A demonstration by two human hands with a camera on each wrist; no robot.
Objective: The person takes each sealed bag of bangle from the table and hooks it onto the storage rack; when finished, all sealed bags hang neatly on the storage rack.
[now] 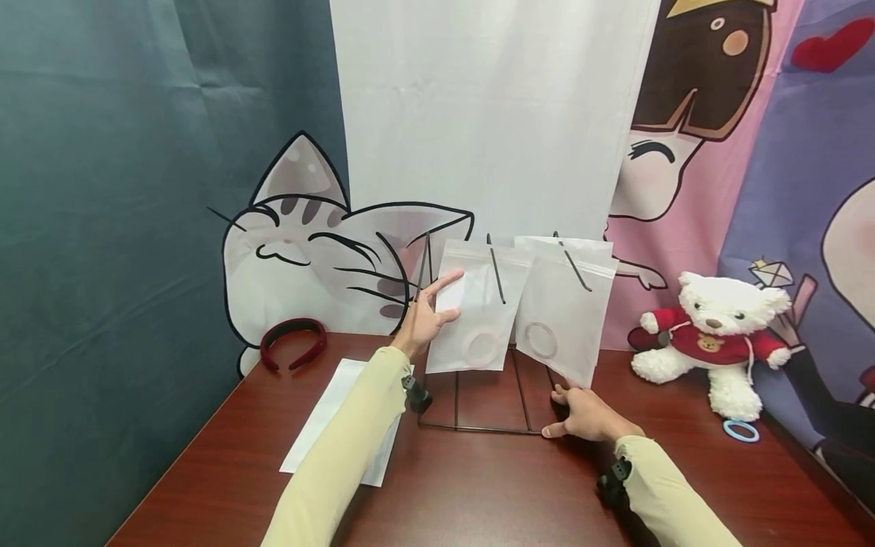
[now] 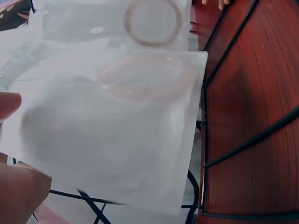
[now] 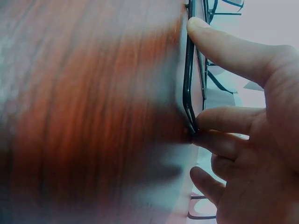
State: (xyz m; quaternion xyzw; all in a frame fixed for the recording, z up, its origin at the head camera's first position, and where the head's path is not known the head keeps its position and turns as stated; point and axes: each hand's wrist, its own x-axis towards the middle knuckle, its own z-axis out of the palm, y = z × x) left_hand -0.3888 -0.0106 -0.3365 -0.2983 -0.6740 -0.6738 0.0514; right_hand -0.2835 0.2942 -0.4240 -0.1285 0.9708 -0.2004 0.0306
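A black wire display rack [image 1: 478, 431] stands on the table, with white zip bags hanging from its hooks. My left hand [image 1: 422, 323] is at the left edge of the left bag [image 1: 478, 334], index finger and thumb extended across its face. A pale ring shows through that bag, and another through the right bag [image 1: 567, 304]. In the left wrist view the bag [image 2: 107, 140] fills the middle, with the thumb [image 2: 9, 105] over its edge. My right hand [image 1: 584, 414] grips the front right corner of the rack's base, its thumb [image 3: 219, 44] on the bar.
Left of the rack lie a white sheet [image 1: 328, 425], partly behind the left sleeve, and a dark red headband [image 1: 294, 346]. A white teddy bear [image 1: 714, 334] in a red top sits at the right, a light blue ring [image 1: 741, 431] by its foot. Printed curtains stand behind.
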